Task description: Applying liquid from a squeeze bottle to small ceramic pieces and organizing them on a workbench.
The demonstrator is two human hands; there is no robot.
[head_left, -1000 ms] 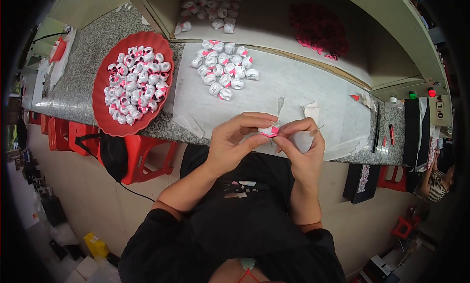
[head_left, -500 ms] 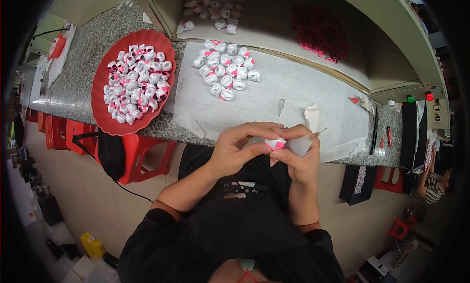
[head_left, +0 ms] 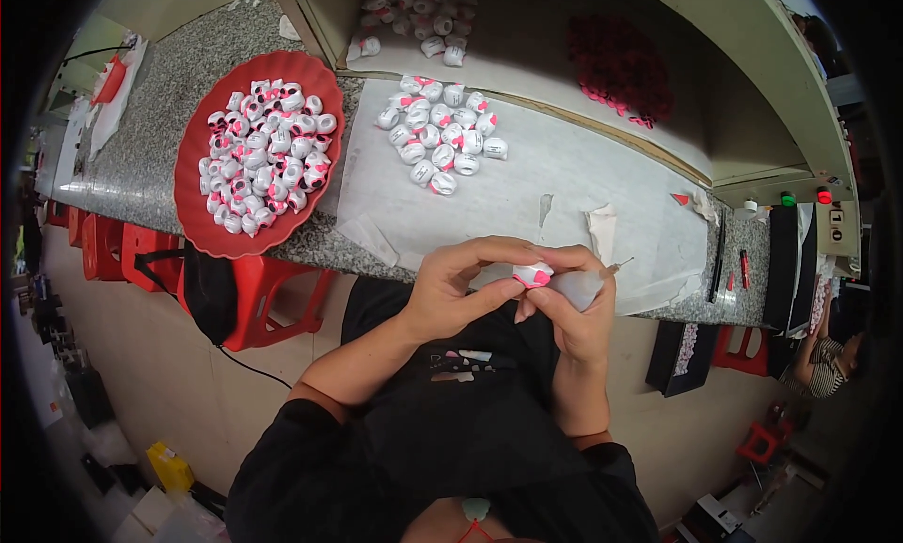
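Observation:
In front of my chest, near the bench edge, both hands meet around a small white figurine head with a pink patch. My left hand pinches it between thumb and fingers. The fingertips of my right hand touch it from the other side. Tucked in the right hand is a small translucent squeeze bottle with a thin needle-like tip sticking out past the fingers. White paper covers the bench beyond my hands, with a cluster of similar white-and-pink heads on it.
To the left, a red scalloped tray holds many such heads. A shelf carries more heads and a pile of dark pink pieces. Torn paper scraps and a red pen lie rightward. Red stools stand below; another person sits far right.
The head has turned slightly between my fingers, so its pink patch now faces more to the right. My hands stay together in nearly the same place. The view has shifted a little.

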